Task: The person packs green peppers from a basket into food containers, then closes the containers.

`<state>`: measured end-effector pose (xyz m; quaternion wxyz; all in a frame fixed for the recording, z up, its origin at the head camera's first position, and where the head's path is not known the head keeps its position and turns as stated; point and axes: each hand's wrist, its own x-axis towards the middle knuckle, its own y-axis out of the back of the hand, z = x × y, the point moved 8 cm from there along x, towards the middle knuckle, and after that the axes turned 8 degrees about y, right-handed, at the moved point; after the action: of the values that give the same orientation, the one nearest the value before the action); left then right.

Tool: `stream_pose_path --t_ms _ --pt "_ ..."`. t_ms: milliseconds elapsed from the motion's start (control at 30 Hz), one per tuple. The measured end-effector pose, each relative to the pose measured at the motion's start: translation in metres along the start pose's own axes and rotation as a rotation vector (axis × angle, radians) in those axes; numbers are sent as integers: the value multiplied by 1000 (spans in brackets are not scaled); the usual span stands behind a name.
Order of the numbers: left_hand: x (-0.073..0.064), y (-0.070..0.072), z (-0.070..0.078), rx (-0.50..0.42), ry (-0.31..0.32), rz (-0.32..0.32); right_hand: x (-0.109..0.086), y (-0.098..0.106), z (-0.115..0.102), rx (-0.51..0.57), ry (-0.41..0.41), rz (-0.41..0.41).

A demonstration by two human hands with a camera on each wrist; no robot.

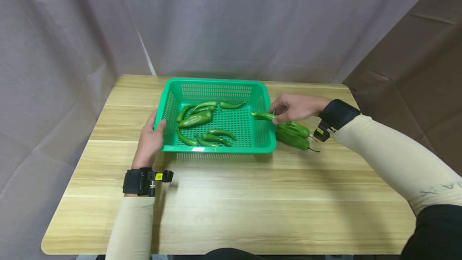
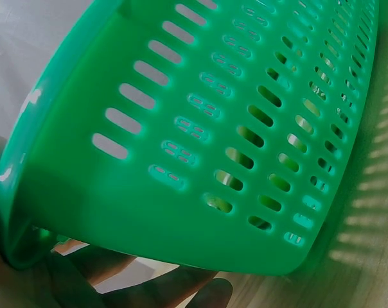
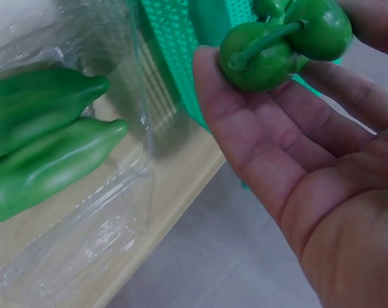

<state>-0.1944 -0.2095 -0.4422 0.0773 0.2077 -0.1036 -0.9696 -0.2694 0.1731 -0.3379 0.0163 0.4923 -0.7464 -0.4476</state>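
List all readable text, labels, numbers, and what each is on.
Nothing reads for certain.
Right sleeve: dark letter-like marks, cut off at the picture edge, too unclear to quote.
Left yellow label, on the wrist camera mount: too small to read.
Right yellow label, same: too small.
Green basket, peppers, clear plastic: no legible text.

Wood-grain table (image 1: 260, 212), green basket (image 1: 220, 149), peppers (image 1: 292, 139) on clear plastic (image 3: 85, 250)
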Motion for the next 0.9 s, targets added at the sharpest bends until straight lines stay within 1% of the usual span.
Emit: stream_pose_path --t_ms 133,267,367,600,767,900 --pt "1 0 -1 4 -4 1 -7 3 4 16 -8 19" --pt "1 -1 -1 11 -8 -3 -15 6 9 40 -32 27" --pt "0 -1 -1 14 0 -7 -21 7 14 44 -46 31" --pt "-1 -2 0 6 -5 -27 -32 10 24 16 -64 56" --pt "-2 0 -1 4 11 -17 -37 9 30 2 -76 65" --pt "-2 -1 -1 -2 14 -21 -42 7 35 -14 -80 69"
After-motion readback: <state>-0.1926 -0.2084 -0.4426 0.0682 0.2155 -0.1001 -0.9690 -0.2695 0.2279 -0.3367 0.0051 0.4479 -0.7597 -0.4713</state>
